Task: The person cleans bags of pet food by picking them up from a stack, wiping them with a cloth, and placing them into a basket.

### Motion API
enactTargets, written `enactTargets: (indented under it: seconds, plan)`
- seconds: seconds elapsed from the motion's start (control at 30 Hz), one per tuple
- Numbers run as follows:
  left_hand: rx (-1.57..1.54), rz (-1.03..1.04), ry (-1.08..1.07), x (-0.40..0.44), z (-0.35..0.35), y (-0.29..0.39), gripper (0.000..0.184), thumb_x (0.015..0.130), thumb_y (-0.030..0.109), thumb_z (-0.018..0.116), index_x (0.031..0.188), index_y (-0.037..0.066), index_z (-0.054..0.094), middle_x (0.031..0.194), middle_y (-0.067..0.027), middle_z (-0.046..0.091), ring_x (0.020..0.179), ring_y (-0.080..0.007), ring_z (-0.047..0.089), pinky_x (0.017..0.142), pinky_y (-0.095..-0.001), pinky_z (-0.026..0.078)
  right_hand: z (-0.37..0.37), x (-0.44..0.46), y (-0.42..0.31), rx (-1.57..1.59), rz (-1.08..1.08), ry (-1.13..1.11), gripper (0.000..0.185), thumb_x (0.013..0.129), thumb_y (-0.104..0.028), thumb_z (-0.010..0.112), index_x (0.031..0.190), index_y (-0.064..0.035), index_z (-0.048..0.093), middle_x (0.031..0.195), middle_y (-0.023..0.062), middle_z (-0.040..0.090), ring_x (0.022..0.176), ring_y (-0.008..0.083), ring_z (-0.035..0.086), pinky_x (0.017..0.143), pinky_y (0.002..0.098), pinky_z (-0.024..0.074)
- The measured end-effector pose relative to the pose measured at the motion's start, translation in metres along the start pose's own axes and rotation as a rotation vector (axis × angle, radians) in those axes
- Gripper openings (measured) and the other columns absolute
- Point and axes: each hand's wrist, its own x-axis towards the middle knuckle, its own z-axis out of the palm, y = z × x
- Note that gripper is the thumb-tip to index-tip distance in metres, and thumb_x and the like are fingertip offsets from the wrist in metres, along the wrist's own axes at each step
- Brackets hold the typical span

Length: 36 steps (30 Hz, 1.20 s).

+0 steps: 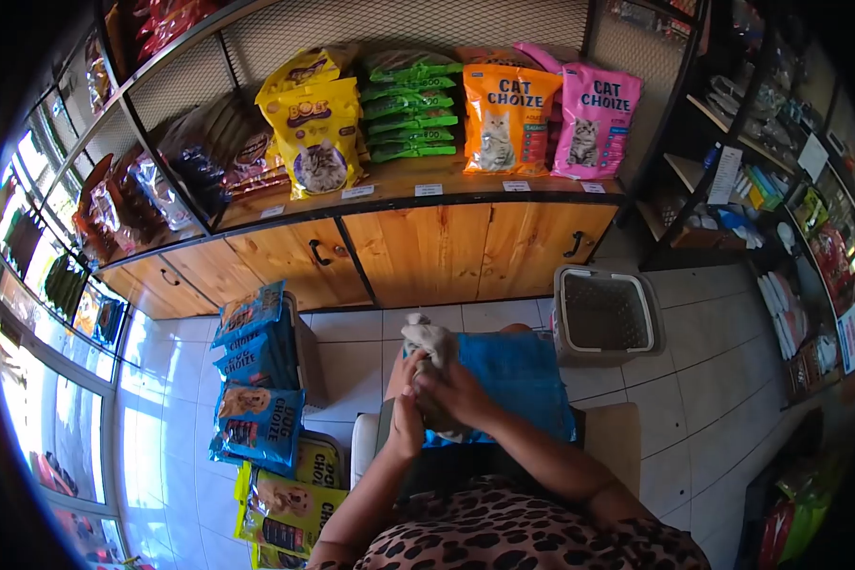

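A crumpled light-grey cloth is bunched up between my two hands, its top sticking out above the fingers and its lower end hanging beneath. My left hand presses against its left side. From the right, my right hand closes around the cloth. Under both hands a blue bag lies flat across my lap; its print cannot be read from here.
An open grey plastic basket stands on the floor at the right. Blue dog food bags and yellow-green ones fill containers at my left. Ahead, cat food bags line a wooden shelf above cupboard doors.
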Motion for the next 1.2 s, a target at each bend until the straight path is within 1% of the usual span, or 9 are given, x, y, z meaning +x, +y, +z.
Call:
enactTargets:
  seconds: [0.13, 0.2, 0.3, 0.4, 0.53, 0.87, 0.97, 1.03, 1.2]
  plan:
    - [0.427, 0.038, 0.084, 0.003, 0.02, -0.008, 0.051, 0.098, 0.028, 0.032, 0.138, -0.001, 0.04, 0.133, -0.0225, 0.047, 0.128, -0.0359, 0.039, 0.108, -0.0429, 0.026, -0.036, 0.023, 0.004, -0.571, -0.394, 0.406, 0.033, 0.087, -0.021, 0.062, 0.112, -0.0002, 0.056, 0.102, 0.0162, 0.057, 0.085, 0.0307, 0.059, 0.071, 0.038, 0.0491]
    - [0.539, -0.068, -0.009, -0.005, 0.009, -0.027, 0.052, 0.098, 0.029, 0.031, 0.141, -0.001, 0.037, 0.136, -0.0218, 0.045, 0.13, -0.0363, 0.037, 0.109, -0.0437, 0.024, -0.032, 0.03, 0.006, -0.888, -0.037, 0.176, 0.024, 0.085, -0.021, 0.062, 0.1, -0.0025, 0.06, 0.092, 0.0134, 0.058, 0.079, 0.0284, 0.059, 0.063, 0.0389, 0.0498]
    - [0.908, -0.367, -0.273, -0.013, -0.012, -0.065, 0.057, 0.098, 0.03, 0.029, 0.148, 0.002, 0.026, 0.146, -0.0198, 0.038, 0.137, -0.0374, 0.031, 0.112, -0.046, 0.021, -0.024, 0.04, 0.039, -1.07, -0.351, 0.139, 0.021, 0.082, -0.022, 0.063, 0.095, -0.0063, 0.065, 0.093, 0.0121, 0.06, 0.07, 0.0319, 0.058, 0.06, 0.0396, 0.0494]
    - [0.952, -0.279, -0.19, -0.017, -0.009, -0.069, 0.056, 0.098, 0.028, 0.029, 0.148, 0.001, 0.026, 0.148, -0.0204, 0.035, 0.138, -0.0375, 0.03, 0.111, -0.0466, 0.021, -0.072, 0.046, 0.012, -1.384, 0.116, 0.244, 0.021, 0.082, -0.025, 0.063, 0.087, -0.0062, 0.067, 0.081, 0.0117, 0.065, 0.071, 0.0294, 0.061, 0.056, 0.0401, 0.0477]
    - [0.975, -0.178, -0.084, -0.012, -0.012, -0.068, 0.055, 0.099, 0.026, 0.028, 0.148, 0.0, 0.025, 0.15, -0.0209, 0.032, 0.139, -0.0374, 0.029, 0.111, -0.047, 0.022, -0.184, -0.001, 0.019, -1.34, 0.61, 0.542, 0.025, 0.089, -0.028, 0.057, 0.083, -0.0065, 0.068, 0.076, 0.0096, 0.064, 0.06, 0.0229, 0.061, 0.053, 0.0352, 0.0488]
    - [0.483, -0.142, 0.075, -0.016, -0.006, -0.08, 0.056, 0.102, 0.032, 0.021, 0.149, 0.0, 0.023, 0.152, -0.0199, 0.029, 0.138, -0.036, 0.032, 0.111, -0.0442, 0.025, -0.033, -0.002, 0.035, -1.196, -0.294, 0.154, 0.017, 0.08, -0.023, 0.067, 0.09, -0.0094, 0.065, 0.087, 0.0089, 0.059, 0.07, 0.028, 0.057, 0.053, 0.0397, 0.0449]
    - [0.42, -0.191, 0.14, -0.015, -0.008, -0.07, 0.057, 0.103, 0.034, 0.019, 0.149, 0.0, 0.023, 0.152, -0.0208, 0.028, 0.137, -0.0358, 0.034, 0.111, -0.0435, 0.027, -0.093, -0.027, 0.007, -1.205, -0.212, 0.472, 0.014, 0.08, -0.02, 0.067, 0.084, -0.0067, 0.066, 0.082, 0.0111, 0.06, 0.067, 0.0282, 0.058, 0.054, 0.0393, 0.0478]
    - [0.414, -0.193, 0.148, -0.019, -0.015, -0.07, 0.057, 0.103, 0.034, 0.019, 0.149, 0.0, 0.023, 0.152, -0.0209, 0.028, 0.137, -0.0361, 0.035, 0.111, -0.0434, 0.027, -0.138, -0.048, -0.013, -1.246, 0.438, 0.624, 0.016, 0.083, -0.022, 0.064, 0.082, -0.0054, 0.066, 0.078, 0.0111, 0.062, 0.058, 0.0284, 0.057, 0.051, 0.0391, 0.0478]
    - [0.394, -0.18, 0.111, -0.018, -0.019, -0.081, 0.058, 0.104, 0.036, 0.018, 0.149, 0.0, 0.024, 0.153, -0.0209, 0.026, 0.135, -0.0371, 0.036, 0.11, -0.0431, 0.028, -0.12, -0.061, -0.018, -1.0, 0.167, 0.682, 0.024, 0.086, -0.029, 0.06, 0.087, -0.0047, 0.063, 0.074, 0.014, 0.063, 0.056, 0.0317, 0.059, 0.051, 0.0437, 0.0472]
